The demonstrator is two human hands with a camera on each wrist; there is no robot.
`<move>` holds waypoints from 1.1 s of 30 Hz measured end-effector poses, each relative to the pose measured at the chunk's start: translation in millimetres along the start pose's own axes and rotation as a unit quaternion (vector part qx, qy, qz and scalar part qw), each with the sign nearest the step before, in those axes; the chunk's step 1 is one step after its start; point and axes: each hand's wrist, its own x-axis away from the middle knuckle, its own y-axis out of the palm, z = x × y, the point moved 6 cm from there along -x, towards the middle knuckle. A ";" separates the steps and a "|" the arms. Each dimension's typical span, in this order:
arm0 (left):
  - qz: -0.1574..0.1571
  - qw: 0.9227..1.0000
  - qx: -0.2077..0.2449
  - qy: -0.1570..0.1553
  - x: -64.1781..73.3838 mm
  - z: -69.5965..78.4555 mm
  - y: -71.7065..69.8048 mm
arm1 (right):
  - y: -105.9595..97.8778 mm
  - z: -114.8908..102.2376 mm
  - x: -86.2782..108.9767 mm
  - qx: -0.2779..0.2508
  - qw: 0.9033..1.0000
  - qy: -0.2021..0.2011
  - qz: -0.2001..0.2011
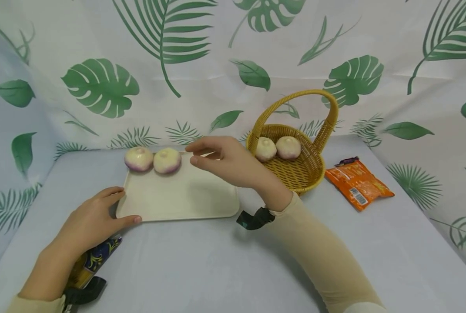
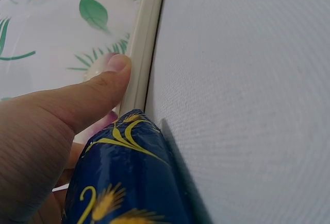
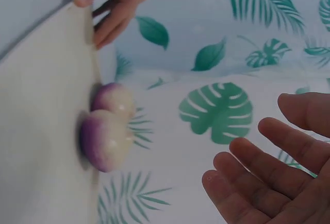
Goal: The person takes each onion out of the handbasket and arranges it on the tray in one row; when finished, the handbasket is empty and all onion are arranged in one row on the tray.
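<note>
Two white-and-purple turnips, one on the left [image 1: 139, 159] and one beside it [image 1: 167, 161], sit at the far left of a cream tray [image 1: 178, 200]. My left hand [image 1: 95, 217] holds the tray's near-left corner; in the left wrist view its thumb [image 2: 111, 80] rests along the rim. Above the tray's far right part hovers my right hand [image 1: 233, 163], holding nothing. The right wrist view shows its fingers [image 3: 258, 183] spread loosely, apart from the turnips. To its right stands a yellow wicker basket [image 1: 307, 174] with two pale turnips [image 1: 288, 148] inside.
An orange snack packet [image 1: 360, 184] lies right of the basket, with a small dark wrapped item [image 1: 347, 161] at its far edge. Under my left forearm is a blue-and-gold package [image 2: 129, 177], partly hidden. A leaf-patterned cloth [image 1: 201, 100] rises behind the table.
</note>
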 end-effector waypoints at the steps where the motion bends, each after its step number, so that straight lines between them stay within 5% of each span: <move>1: 0.000 1.000 0.000 0.000 -0.1 0.5 -0.2 | -4.9 -2.6 3.3 0.002 1.000 -0.004 0.005; 18: 0.004 1.000 -0.006 0.006 -1.7 6.5 -5.1 | -104.8 -26.3 54.0 0.010 0.998 -0.018 0.056; 33: 0.005 1.000 0.001 0.002 1.1 2.6 -0.3 | -149.6 22.0 69.1 -0.036 0.999 -0.028 -0.001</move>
